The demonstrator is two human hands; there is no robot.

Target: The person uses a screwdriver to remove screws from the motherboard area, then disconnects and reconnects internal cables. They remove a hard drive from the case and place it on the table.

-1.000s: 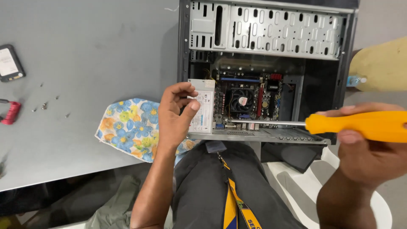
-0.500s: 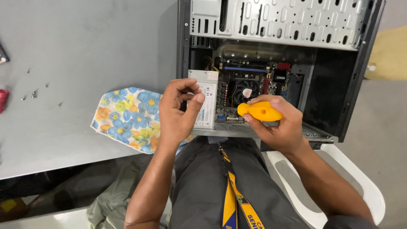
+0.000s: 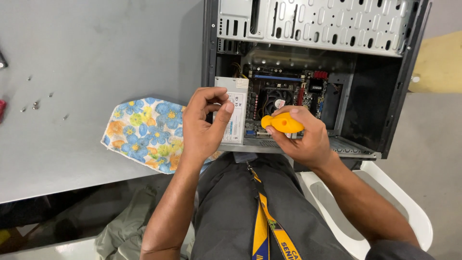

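An open black computer case (image 3: 402, 96) lies at the edge of a grey table, its motherboard and round fan (image 3: 278, 100) showing. My left hand (image 3: 204, 125) grips the near corner of the grey power supply box (image 3: 237, 115) inside the case, thumb on its face. My right hand (image 3: 298, 137) is wrapped around the orange handle of a screwdriver (image 3: 283, 123), held just in front of the motherboard; its shaft is hidden behind the handle and my fingers.
A flowered blue and yellow cloth (image 3: 144, 132) lies on the grey table (image 3: 86, 62) left of the case. Several small screws (image 3: 36, 104) are scattered at the far left. A white plastic chair (image 3: 409, 212) shows under my legs.
My right hand has brought the orange screwdriver in from the right edge of the case to the front of the motherboard. My left hand has stayed on the power supply.
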